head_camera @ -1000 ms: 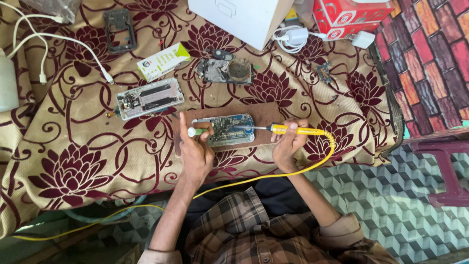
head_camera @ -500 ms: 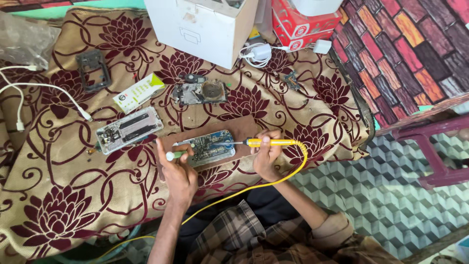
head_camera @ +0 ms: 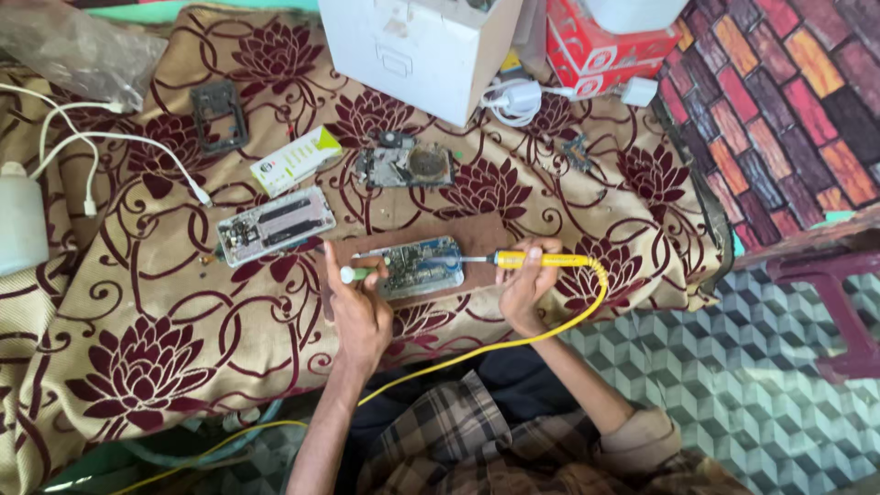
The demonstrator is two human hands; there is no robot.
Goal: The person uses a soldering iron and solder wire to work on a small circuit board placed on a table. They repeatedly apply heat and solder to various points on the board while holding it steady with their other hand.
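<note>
While my right hand [head_camera: 524, 286] keeps pinching the yellow soldering iron [head_camera: 541, 260], its tip now at the opened phone [head_camera: 420, 267] between my fingers, my left hand [head_camera: 359, 307] stays pinching a green-tipped tool [head_camera: 356, 273] there.

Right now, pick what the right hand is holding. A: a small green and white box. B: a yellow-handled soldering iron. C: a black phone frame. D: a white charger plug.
B: the right hand grips the yellow-handled soldering iron, its tip resting at the opened phone on the brown board.

opened phone [head_camera: 420, 267] on board [head_camera: 486, 240], box [head_camera: 417, 50] behind
</note>
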